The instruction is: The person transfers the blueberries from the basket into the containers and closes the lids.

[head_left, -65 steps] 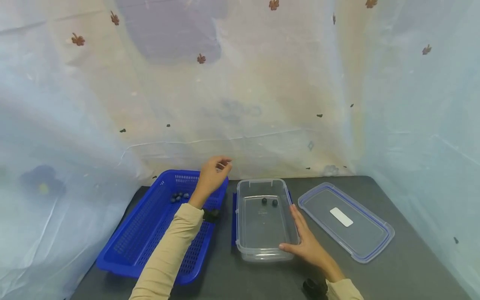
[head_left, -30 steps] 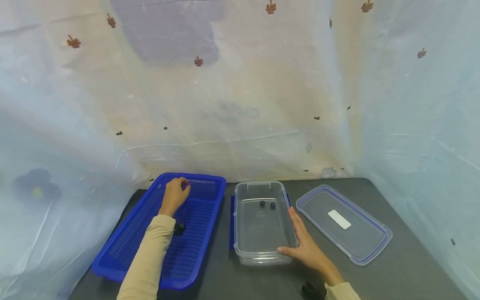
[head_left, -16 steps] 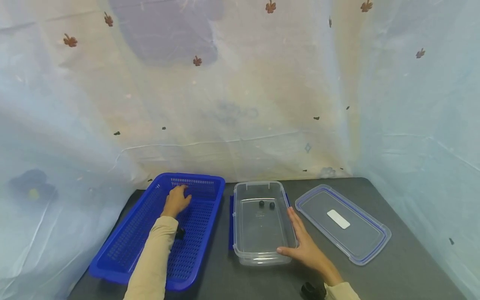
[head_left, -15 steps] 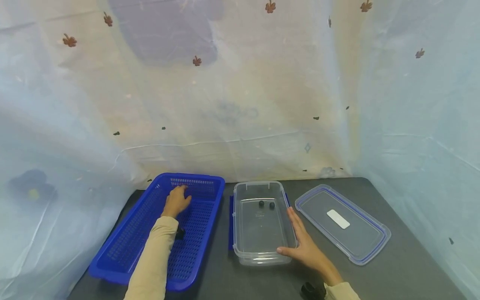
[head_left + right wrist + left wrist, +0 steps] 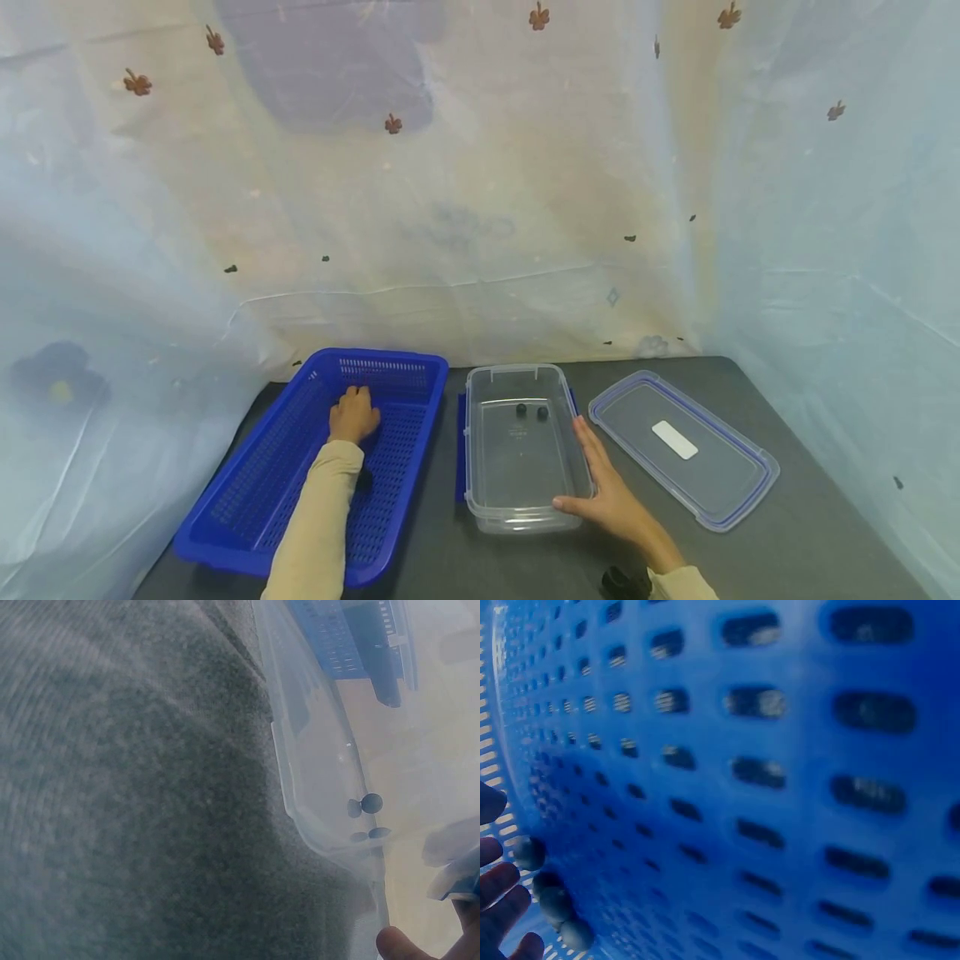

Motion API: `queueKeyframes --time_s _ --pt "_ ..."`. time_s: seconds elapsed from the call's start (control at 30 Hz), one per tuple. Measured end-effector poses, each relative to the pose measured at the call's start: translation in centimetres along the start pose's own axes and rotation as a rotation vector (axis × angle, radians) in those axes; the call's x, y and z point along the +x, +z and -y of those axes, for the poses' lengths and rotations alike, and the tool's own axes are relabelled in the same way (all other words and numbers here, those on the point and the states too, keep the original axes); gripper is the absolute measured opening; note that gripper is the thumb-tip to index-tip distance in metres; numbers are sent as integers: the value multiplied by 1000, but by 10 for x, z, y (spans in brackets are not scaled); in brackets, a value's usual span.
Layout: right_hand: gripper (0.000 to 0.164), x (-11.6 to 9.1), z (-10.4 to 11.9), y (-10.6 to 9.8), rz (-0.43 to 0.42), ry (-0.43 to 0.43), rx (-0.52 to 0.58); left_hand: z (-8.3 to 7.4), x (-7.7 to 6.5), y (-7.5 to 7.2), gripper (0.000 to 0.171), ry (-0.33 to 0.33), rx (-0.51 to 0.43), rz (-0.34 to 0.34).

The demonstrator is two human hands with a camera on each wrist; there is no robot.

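My left hand (image 5: pixel 354 415) is down inside the blue perforated basket (image 5: pixel 197 533), fingers pointing at its floor near the far end. Several blueberries (image 5: pixel 556 904) lie there in the left wrist view, right beside the spread fingertips (image 5: pixel 514 900); the head view hides them behind the hand. A clear plastic food container (image 5: pixel 525 475) stands lidless to the right of the basket, with two blueberries (image 5: pixel 542 413) toward its far end. Against its near right corner rests my right hand (image 5: pixel 615 496), fingers straight along the side and thumb at the front rim.
A clear lid (image 5: pixel 720 454) with a blue seal and white label lies slantwise right of the container. Blue locking flaps (image 5: pixel 461 450) hang at the container's sides. The dark grey table (image 5: pixel 810 542) meets a patterned plastic sheet (image 5: pixel 480 208) behind.
My left hand has come from beside the container back over the basket and lowered among the blueberries. My right hand stays at the container.
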State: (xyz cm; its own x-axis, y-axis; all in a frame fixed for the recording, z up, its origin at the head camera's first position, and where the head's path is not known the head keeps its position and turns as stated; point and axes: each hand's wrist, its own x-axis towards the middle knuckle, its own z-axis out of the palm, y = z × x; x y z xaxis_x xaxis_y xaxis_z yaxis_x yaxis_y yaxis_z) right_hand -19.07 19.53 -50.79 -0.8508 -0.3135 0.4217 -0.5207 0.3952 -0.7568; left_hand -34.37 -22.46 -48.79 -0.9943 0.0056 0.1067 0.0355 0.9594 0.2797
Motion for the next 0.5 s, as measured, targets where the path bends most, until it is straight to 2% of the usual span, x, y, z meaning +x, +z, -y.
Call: queueKeyframes --time_s 0.2,0.5 --pt "113 -1 1 1 4 6 10 4 1 4 48 -26 -45 22" --pt "113 0 2 0 4 14 13 9 2 8 39 6 -61 -34"
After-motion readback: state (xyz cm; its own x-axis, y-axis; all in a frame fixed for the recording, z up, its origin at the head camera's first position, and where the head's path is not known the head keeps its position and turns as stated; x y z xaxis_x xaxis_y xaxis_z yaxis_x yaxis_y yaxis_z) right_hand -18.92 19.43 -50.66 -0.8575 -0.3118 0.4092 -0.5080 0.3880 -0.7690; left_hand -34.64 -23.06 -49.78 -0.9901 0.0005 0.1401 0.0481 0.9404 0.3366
